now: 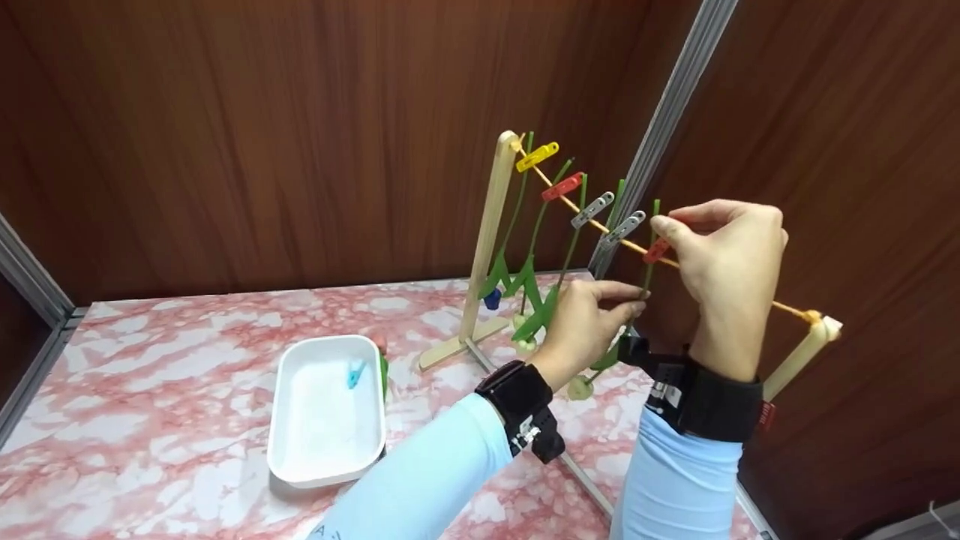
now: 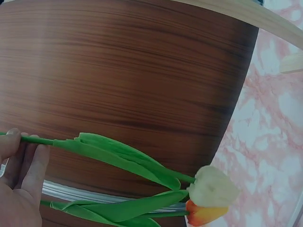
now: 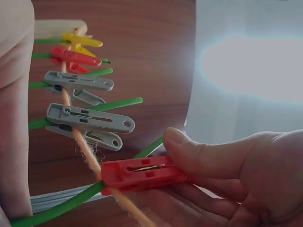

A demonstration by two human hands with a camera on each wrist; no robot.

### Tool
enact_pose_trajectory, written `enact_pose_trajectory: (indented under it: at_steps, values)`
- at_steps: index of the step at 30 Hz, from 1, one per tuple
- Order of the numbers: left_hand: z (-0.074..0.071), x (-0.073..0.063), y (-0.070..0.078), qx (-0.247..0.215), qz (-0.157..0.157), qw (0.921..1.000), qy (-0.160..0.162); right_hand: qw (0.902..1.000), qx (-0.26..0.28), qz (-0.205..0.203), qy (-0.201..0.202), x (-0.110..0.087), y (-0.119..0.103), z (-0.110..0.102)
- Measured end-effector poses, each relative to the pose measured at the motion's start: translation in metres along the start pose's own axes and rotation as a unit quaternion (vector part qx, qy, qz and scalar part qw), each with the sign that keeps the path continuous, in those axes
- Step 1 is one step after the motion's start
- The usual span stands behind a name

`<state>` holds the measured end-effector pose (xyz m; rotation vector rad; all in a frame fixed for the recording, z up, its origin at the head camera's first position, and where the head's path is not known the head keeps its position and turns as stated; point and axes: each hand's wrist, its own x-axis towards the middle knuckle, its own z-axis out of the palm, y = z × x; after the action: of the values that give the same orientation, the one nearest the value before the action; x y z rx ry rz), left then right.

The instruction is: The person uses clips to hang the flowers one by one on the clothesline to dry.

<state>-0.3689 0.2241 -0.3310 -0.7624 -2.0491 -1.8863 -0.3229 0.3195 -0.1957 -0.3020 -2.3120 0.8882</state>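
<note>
My right hand (image 1: pixel 739 255) pinches a red clothespin (image 3: pixel 139 173) between thumb and fingers. The clothespin's jaws sit over an orange cord (image 3: pixel 85 150) and a green stem. Below the cord, my left hand (image 1: pixel 585 319) pinches that stem; in the left wrist view it belongs to a white tulip (image 2: pixel 213 186) hanging head down. An orange tulip (image 2: pixel 207 215) hangs beside it. Farther along the cord, a yellow clothespin (image 1: pixel 538 157), another red clothespin (image 1: pixel 562 187) and two gray clothespins (image 3: pixel 90 118) hold more green stems.
Wooden posts (image 1: pixel 487 240) carry the cord at both ends. A white tray (image 1: pixel 282 409) with a blue clothespin (image 1: pixel 355 374) inside stands left on the pink marbled table (image 1: pixel 165 397). Part of a flower (image 1: pixel 384 371) shows behind the tray's right edge. Brown panels (image 1: pixel 262 135) enclose the table.
</note>
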Motion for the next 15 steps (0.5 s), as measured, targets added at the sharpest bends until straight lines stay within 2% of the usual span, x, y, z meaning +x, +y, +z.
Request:
enact_pose_trajectory:
  at_steps: [5,10,15]
  values:
    - [0.0013,-0.0007,-0.0004,-0.015,0.0,0.9999,-0.005,0.9995,-0.019,0.007,-0.025,-0.0015,-0.0002,0.0012]
    - [-0.0007,-0.0016,-0.0003,-0.004,-0.004,1.0,-0.002,0.9979,-0.037,0.007,-0.052,-0.0025,-0.0026,0.0001]
    - [-0.0025,-0.0016,-0.0004,-0.003,-0.006,1.0,0.001,0.9977,-0.041,-0.002,-0.053,-0.0026,-0.0044,0.0]
